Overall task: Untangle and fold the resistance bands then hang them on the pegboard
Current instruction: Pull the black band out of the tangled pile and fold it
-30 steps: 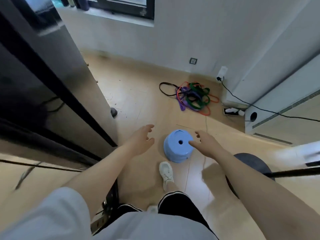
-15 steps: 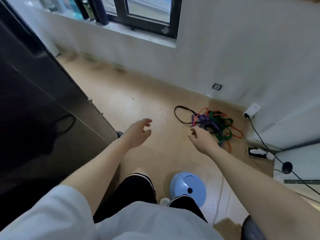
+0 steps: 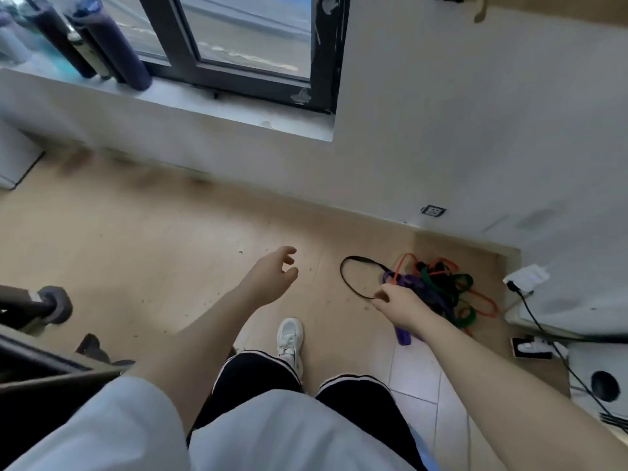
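Note:
A tangled heap of resistance bands (image 3: 438,287), orange, green, purple and black, lies on the wooden floor near the white wall. One black band (image 3: 353,277) loops out of the heap to the left. My right hand (image 3: 399,305) hovers over the heap's left side, fingers loosely curled, and I cannot tell if it touches a band. My left hand (image 3: 272,277) hangs in the air to the left of the heap, fingers relaxed and holding nothing. No pegboard is in view.
A white charger (image 3: 525,277) with a black cable sits against the wall right of the heap. A power strip (image 3: 533,348) lies on the floor at the right. A window sill (image 3: 204,100) with dark bottles runs above. Dark furniture (image 3: 40,368) stands at the left.
I have stepped closer to the bands; the blue stool has dropped out of view. My right hand has come down over the left side of the heap.

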`<state>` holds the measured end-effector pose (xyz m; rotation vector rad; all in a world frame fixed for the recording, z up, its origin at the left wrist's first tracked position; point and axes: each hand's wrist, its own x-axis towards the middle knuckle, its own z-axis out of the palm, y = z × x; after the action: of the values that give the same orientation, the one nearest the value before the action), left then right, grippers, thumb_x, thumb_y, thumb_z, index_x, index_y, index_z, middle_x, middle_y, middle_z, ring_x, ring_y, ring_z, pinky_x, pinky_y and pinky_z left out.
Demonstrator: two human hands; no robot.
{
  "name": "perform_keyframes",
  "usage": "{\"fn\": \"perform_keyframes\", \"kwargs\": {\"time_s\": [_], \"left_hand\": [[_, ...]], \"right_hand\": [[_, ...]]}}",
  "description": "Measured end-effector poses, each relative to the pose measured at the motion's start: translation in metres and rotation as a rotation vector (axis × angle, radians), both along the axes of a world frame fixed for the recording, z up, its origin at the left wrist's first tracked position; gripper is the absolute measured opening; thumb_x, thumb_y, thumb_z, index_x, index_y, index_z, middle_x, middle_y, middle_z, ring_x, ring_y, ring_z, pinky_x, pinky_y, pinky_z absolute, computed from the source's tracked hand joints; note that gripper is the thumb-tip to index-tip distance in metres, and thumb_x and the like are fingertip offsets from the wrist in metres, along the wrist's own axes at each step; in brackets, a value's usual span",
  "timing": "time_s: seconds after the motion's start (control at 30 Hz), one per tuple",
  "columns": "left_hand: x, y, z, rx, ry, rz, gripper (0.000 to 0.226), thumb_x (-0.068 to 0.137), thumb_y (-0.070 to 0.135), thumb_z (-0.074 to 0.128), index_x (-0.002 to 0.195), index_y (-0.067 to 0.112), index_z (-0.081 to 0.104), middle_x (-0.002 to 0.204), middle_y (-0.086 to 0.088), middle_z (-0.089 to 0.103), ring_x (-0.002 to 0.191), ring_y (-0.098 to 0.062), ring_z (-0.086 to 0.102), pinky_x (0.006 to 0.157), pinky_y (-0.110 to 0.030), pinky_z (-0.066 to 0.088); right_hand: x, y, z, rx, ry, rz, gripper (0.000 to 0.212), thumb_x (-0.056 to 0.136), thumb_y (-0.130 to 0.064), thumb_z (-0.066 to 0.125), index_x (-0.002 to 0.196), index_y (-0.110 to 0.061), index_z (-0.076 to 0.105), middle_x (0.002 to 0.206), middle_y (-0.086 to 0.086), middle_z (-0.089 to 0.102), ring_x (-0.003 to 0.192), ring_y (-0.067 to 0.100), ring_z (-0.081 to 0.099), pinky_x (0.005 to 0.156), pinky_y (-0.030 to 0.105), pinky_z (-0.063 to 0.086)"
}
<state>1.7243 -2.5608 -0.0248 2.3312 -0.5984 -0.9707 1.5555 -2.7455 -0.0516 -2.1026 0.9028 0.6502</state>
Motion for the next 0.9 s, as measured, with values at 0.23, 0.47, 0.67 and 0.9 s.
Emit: {"fn": "perform_keyframes", "kwargs": {"time_s": [0.23,0.47,0.67,0.9], "left_hand": [[0.075,-0.092,-0.026,-0.025,0.125,0.093,0.041,0.092,0.017,0.048,0.133,0.015,0.045,0.121,-0.003,0.058,0.103,-0.023,0.057,0.075,-0.027,0.04],[0.061,-0.159,-0.104,0.021,0.22,0.152,0.042,0.093,0.017,0.047,0.135,0.013,0.042,0.125,-0.003,0.056,0.095,-0.013,0.048,0.08,-0.021,0.032],[0.032,-0.218,-0.216,0.017,0.268,0.354,0.04,0.092,0.02,0.048,0.132,0.017,0.045,0.121,-0.002,0.057,0.093,-0.013,0.049,0.079,-0.023,0.035],[0.002,-0.258,-0.396,0.056,0.303,0.365,0.048,0.093,0.017,0.046,0.139,0.012,0.034,0.115,-0.001,0.057,0.102,-0.019,0.055,0.079,-0.023,0.036]], "right_hand": [[0.067,-0.083,-0.021,-0.018,0.018,0.015,0.031,0.096,-0.022,0.045,0.123,-0.01,0.056,0.12,0.007,0.061,0.103,0.021,0.058,0.084,0.028,0.044],[0.099,-0.18,-0.086,-0.039,0.168,0.184,0.035,0.098,-0.022,0.038,0.131,-0.013,0.049,0.129,0.01,0.057,0.115,0.026,0.054,0.092,0.032,0.042],[0.104,-0.237,-0.189,-0.017,0.245,0.373,0.039,0.1,-0.024,0.035,0.136,-0.012,0.045,0.136,0.008,0.052,0.123,0.025,0.048,0.098,0.033,0.038],[0.073,-0.254,-0.371,0.01,0.224,0.299,0.039,0.099,-0.023,0.036,0.135,-0.01,0.045,0.138,0.01,0.049,0.125,0.026,0.045,0.101,0.034,0.036]]}}
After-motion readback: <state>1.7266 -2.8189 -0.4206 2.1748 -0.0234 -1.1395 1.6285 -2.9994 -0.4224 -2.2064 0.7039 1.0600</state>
